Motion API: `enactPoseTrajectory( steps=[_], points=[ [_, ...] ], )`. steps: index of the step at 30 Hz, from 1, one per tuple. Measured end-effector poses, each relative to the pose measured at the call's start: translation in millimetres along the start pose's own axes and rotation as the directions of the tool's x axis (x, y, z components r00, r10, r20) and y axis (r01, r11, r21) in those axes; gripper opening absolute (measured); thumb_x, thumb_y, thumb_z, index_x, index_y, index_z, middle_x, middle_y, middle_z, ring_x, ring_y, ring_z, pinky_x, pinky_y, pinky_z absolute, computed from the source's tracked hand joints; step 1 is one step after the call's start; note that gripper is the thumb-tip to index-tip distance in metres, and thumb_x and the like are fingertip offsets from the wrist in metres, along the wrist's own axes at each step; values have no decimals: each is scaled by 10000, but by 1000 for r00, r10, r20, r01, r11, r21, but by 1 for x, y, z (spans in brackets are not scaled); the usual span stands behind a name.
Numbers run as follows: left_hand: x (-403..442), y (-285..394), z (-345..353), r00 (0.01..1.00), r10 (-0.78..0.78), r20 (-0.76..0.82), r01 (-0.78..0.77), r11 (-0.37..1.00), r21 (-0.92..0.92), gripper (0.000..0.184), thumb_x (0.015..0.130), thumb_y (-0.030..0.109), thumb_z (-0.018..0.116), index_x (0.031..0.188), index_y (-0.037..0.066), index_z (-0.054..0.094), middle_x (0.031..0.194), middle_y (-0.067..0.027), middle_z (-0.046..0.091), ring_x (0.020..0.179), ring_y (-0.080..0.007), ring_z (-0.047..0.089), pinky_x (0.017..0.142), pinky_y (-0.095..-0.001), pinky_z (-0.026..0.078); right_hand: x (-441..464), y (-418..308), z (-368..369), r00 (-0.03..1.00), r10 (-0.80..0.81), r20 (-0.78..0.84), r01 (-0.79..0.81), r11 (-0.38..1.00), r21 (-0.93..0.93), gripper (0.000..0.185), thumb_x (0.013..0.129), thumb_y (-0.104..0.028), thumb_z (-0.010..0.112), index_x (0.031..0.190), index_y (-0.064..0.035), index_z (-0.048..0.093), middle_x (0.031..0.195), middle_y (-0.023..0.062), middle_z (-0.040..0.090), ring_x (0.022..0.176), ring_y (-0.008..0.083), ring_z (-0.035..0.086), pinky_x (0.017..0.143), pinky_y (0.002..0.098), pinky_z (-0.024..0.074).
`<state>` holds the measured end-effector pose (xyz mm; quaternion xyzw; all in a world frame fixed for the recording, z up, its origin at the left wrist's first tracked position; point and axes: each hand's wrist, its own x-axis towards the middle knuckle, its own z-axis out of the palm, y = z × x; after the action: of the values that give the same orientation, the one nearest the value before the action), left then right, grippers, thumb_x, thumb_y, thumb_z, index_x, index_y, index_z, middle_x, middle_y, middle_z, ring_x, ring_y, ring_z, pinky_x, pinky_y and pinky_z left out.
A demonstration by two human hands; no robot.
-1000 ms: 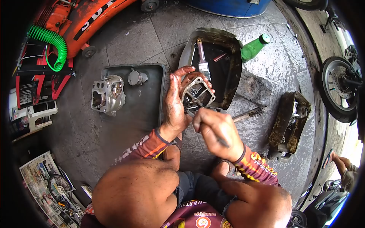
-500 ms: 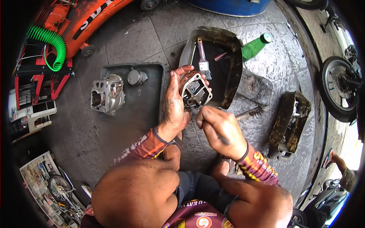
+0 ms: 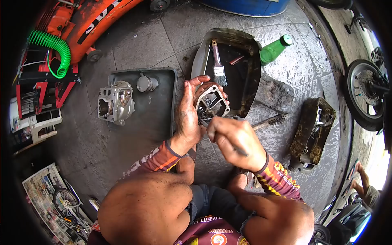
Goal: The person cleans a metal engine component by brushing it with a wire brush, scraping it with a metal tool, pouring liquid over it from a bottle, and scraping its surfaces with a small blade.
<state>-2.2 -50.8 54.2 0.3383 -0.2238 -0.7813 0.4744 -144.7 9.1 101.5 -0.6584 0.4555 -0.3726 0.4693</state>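
A motorcycle cylinder head (image 3: 220, 107), with an open squarish rim and dark, oily parts inside, rests in my left hand (image 3: 188, 116). That hand's fingers curl behind the part and its thumb side faces up. Close against the lower edge of the cylinder head, my right hand (image 3: 239, 143) is closed round a slim grey tool (image 3: 240, 151). Only the tool's rear end shows below my palm; its working tip is hidden by my fingers and blurred.
On the left, a grey tray (image 3: 159, 112) holds an aluminium engine casting (image 3: 116, 102) and a piston (image 3: 145, 83). Ahead stands an oily pan (image 3: 254, 77) with a paintbrush (image 3: 217, 65). A green bottle (image 3: 275, 51) stands beside it. Rightward lies a dirty metal housing (image 3: 312, 132).
My right hand has shifted slightly left and up along the cylinder head's lower edge. The cylinder head has tilted a little, and my left hand keeps its hold.
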Motion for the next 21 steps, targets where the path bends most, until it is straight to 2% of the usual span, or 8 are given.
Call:
enactPoseTrajectory(
  steps=[1,2,8,11,14,17,19,21],
  points=[
    [2,1,0,1000,-7,11,7,1000,5,528,1049,538,284,1240,90,487,1048,-155,608,963,-266,645,867,-459,581,2,6,-2,999,-5,-42,10,991,135,82,849,5,497,909,-11,551,804,164,588,714,391,624,636,432,496],
    [6,4,0,1000,9,21,-8,999,-31,550,1040,561,285,1240,93,494,1050,-156,610,959,-267,646,869,-463,580,1,1,-4,990,128,-52,-117,976,183,60,852,10,482,866,6,540,789,162,577,710,378,616,649,405,488],
    [6,-1,3,997,-64,44,70,986,-148,679,1008,650,218,1244,77,494,1044,-158,634,932,-257,669,842,-412,585,5,-5,-12,989,-66,-131,73,996,46,72,858,14,501,902,-17,549,801,138,582,719,365,619,631,410,491],
    [6,0,7,998,-27,64,28,1000,-10,692,1005,657,211,1254,73,486,1036,-160,638,924,-250,668,835,-408,584,6,8,-2,979,-131,-158,126,991,-46,130,843,2,546,965,-42,559,838,141,585,735,380,622,609,437,493],
    [7,8,7,999,-23,23,22,1000,12,703,1010,653,190,1273,65,471,1029,-158,645,907,-237,666,853,-379,557,0,5,8,990,-141,6,141,983,-119,160,818,-22,581,972,-65,561,829,140,556,727,389,616,605,451,513],
    [4,6,4,999,8,45,-15,990,142,712,1011,651,188,1280,53,463,1022,-154,643,912,-228,664,835,-349,555,4,8,-6,991,-128,-34,122,984,-129,180,809,-24,595,979,-66,555,837,139,548,717,383,615,598,458,510],
    [4,6,4,999,12,42,-18,989,146,714,1010,653,188,1287,55,462,1027,-159,636,915,-231,660,842,-367,558,5,7,-5,991,-113,-76,105,990,-96,184,808,-31,598,983,-67,553,843,136,554,716,379,618,599,457,509],
    [5,7,6,999,23,40,-29,987,160,718,1009,656,187,1300,58,459,1035,-169,620,922,-238,651,857,-403,563,2,-4,0,994,-93,60,99,987,-126,163,819,-38,588,976,-65,552,855,131,581,731,380,626,600,454,509]
  ],
)
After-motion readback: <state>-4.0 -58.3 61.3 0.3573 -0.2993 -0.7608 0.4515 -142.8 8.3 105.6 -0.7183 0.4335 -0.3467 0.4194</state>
